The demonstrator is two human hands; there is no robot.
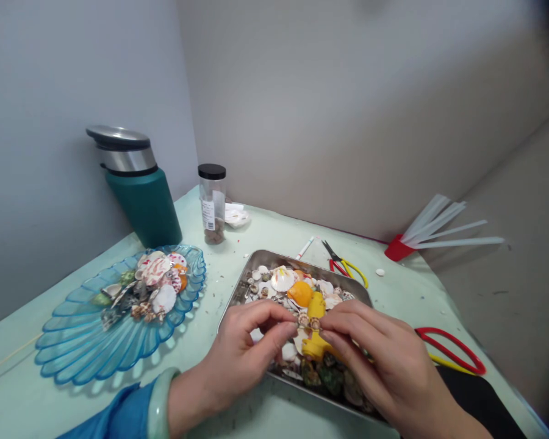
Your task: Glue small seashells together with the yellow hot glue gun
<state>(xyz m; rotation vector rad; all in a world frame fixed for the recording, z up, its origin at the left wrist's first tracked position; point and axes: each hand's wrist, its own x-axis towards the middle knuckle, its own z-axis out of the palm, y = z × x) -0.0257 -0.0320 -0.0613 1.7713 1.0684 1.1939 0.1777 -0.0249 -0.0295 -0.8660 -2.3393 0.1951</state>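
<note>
Over a metal tray (pixel 256 261) full of seashells, my left hand (pixel 240 356) and my right hand (pixel 384 360) meet fingertip to fingertip. Both pinch a short row of small brown spotted shells (pixel 308 321) between thumb and fingers, the shells seeming strung together. Just under them lies a yellow tool (pixel 315 344) resting on the shells in the tray. An orange shell (pixel 301 293) and a white fan shell (pixel 282 278) lie further back in the tray.
A blue shell-shaped glass dish (pixel 73 341) with sorted shells sits left. Behind it stand a teal thermos (pixel 139 192) and a black-capped jar (pixel 212 204). Small scissors (pixel 345 265), a red holder of glue sticks (pixel 432 235) and red-yellow handles (pixel 452 353) lie right.
</note>
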